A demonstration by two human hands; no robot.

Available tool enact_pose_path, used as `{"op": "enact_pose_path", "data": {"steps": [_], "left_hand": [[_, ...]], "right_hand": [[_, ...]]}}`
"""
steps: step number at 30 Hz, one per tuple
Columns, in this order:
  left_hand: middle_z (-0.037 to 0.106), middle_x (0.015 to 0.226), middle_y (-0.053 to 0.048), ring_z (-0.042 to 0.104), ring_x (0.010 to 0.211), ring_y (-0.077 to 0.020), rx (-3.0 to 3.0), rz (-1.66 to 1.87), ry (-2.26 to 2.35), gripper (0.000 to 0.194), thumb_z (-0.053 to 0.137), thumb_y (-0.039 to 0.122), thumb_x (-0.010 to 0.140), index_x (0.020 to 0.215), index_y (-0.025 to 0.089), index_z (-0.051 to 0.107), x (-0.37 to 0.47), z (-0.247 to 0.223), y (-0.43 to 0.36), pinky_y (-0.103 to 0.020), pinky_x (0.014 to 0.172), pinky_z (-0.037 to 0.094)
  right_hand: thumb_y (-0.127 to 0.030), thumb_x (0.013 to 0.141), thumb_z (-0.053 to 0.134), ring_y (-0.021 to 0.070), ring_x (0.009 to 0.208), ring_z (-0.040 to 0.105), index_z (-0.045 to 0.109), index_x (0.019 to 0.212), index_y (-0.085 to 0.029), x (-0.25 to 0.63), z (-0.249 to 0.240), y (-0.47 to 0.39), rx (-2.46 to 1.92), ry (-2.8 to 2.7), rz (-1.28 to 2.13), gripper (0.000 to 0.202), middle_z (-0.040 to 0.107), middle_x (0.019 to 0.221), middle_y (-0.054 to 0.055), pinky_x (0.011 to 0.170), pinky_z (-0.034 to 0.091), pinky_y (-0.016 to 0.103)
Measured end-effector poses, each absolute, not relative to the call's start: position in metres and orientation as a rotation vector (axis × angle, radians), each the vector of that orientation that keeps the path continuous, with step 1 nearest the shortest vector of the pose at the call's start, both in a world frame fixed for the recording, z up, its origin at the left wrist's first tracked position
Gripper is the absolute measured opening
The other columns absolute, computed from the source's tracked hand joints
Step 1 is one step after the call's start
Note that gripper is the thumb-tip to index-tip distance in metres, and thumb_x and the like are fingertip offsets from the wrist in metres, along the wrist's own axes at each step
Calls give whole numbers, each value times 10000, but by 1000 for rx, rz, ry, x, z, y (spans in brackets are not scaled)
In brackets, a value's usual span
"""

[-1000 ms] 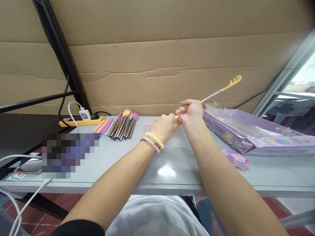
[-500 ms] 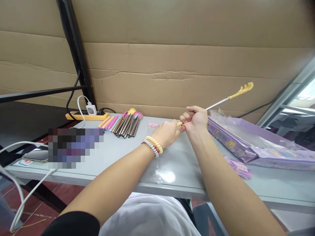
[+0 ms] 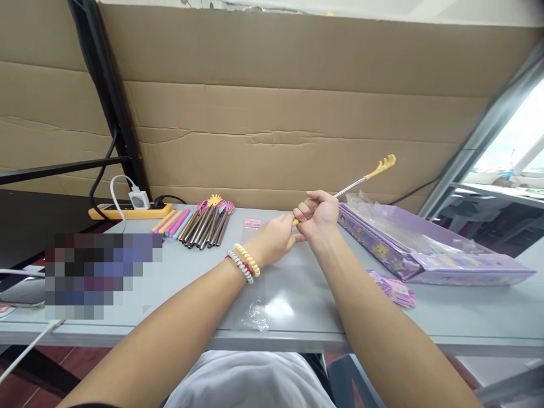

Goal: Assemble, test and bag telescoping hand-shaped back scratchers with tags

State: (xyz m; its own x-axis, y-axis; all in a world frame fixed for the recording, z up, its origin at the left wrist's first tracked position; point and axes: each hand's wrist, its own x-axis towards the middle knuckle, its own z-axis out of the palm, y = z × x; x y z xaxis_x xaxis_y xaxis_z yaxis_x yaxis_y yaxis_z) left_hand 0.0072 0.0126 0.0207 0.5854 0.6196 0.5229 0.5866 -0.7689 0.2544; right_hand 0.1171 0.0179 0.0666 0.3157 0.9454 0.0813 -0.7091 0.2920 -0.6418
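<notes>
Little changed: Left hand [image 3: 274, 239] still grasped yellow end [image 3: 294, 222] of claw-tipped rod [image 3: 350, 187], right hand [image 3: 319, 216] still clenched farther along; handling apparently continued.

Pale grey table [image 3: 187, 266], coloured handles [image 3: 181, 218], metal rods [image 3: 204, 229], crinkled clear plastic [image 3: 256, 318], purple box [image 3: 378, 246], pink-purple cards [image 3: 399, 292]

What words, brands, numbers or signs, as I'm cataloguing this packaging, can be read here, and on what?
None can be read.
Purple box: printing too blurred.
Pink cards: too small.
Pink label strip near the left hand: too small.
White plug: marking too small.
</notes>
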Motion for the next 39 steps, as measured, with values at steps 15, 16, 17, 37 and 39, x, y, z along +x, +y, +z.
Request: {"op": "enact_pose_path", "data": {"steps": [15, 16, 17, 37, 39], "left_hand": [[657, 772, -102, 667, 762, -276, 2761, 714, 1568, 409, 284, 508, 923, 1031, 148, 445, 16, 27, -3, -312, 572, 452], [655, 772, -107, 666, 759, -278, 2761, 715, 1591, 437, 282, 531, 914, 1032, 145, 451, 16, 28, -3, -314, 574, 452], [653, 774, -114, 665, 760, -279, 2761, 715, 1616, 464, 281, 552, 905, 1032, 143, 459, 16, 28, -2, -317, 582, 452], [476, 491, -48, 479, 490, -176, 2535, 694, 1316, 697, 75, 763, 791, 459, 205, 327, -13, 50, 11, -303, 487, 238], [455, 472, -47, 452, 465, -170, 2487, 672, 1314, 696, 51, 768, 783, 452, 205, 292, -16, 52, 12, -307, 478, 235]], "right_hand": [[-100, 554, 491, 42, 324, 87, 107, 602, -203, 108, 78, 8, -633, -485, 1106, 400, 106, 387, -103, 321, 114, 221], [-101, 556, 491, 43, 325, 86, 108, 600, -203, 108, 78, 9, -625, -475, 1110, 399, 106, 387, -103, 320, 113, 221], [-103, 560, 491, 43, 325, 84, 107, 598, -203, 108, 78, 9, -617, -466, 1112, 399, 105, 386, -103, 319, 113, 220], [-252, 683, 504, 60, 350, 109, 110, 519, -188, 140, 79, 1, -316, -723, 1132, 431, 115, 405, -83, 348, 166, 222], [-277, 701, 507, 62, 351, 120, 122, 511, -186, 141, 78, 0, -316, -762, 1118, 439, 130, 406, -80, 356, 178, 222]]}}
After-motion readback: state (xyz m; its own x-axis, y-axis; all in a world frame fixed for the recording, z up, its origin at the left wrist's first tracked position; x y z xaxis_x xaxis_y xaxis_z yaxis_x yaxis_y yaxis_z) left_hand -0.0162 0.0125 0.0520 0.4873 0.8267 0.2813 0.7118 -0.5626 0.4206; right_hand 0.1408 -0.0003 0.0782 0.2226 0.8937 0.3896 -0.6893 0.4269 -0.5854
